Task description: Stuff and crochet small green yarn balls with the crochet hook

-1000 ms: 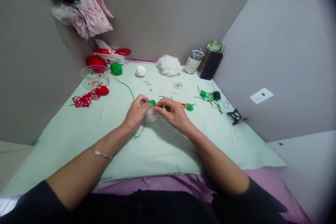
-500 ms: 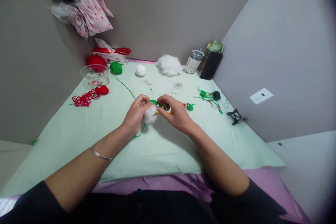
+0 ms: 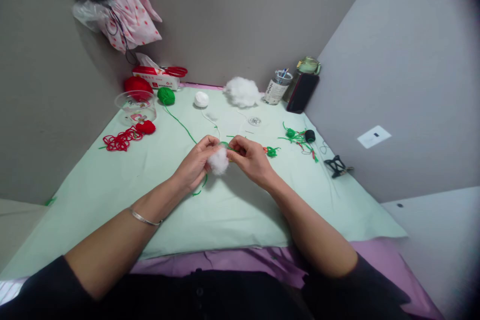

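My left hand is closed, pinching a tuft of white fiber stuffing between thumb and fingers. A small green yarn piece shows just above the tuft, between my two hands. The fingers of my right hand are closed at the right edge of this green piece, with the thumb near the stuffing. A hint of something yellowish lies under the right fingers, too covered to name. Green yarn runs from my left hand to a green ball, and a loose green tail hangs below.
At the back are a white yarn ball, a stuffing pile, a pen can and a phone. Red yarn and a clear plastic cup lie left. Green yarn scraps and a black stand lie right.
The stuffing tuft has shifted slightly right and up, closer to my right thumb. My right fingers have moved a little and show less of the yellow thing. A small wisp now shows near the white ball.
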The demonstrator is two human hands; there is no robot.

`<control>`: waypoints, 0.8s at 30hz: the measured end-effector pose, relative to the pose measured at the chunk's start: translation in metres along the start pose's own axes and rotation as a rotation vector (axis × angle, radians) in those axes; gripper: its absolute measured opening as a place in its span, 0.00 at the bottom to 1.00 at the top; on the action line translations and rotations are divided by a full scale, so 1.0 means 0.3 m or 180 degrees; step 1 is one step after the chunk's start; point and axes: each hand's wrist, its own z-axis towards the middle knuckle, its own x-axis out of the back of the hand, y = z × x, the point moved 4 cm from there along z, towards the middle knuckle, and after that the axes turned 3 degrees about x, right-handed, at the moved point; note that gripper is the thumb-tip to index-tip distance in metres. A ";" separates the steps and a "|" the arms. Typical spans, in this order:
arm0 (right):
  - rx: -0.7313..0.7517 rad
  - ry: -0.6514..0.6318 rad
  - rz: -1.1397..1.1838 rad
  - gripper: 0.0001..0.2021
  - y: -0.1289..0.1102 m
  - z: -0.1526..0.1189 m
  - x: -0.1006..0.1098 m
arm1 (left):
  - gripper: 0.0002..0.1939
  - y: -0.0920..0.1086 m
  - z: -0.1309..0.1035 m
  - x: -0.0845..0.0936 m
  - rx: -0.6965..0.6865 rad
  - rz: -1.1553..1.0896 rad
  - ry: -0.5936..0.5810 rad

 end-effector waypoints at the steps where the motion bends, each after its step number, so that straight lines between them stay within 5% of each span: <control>1: -0.0080 0.0035 0.0074 0.09 0.003 0.001 0.003 | 0.14 0.001 0.000 -0.001 0.0013 0.0008 -0.0057; 16: -0.0529 -0.0209 0.0583 0.08 0.005 0.000 0.022 | 0.17 0.020 0.001 0.012 -0.0053 0.0660 -0.0155; 24: -0.0186 -0.0771 0.0549 0.04 -0.055 -0.023 -0.012 | 0.10 0.017 0.015 0.039 -0.0618 0.1050 0.0576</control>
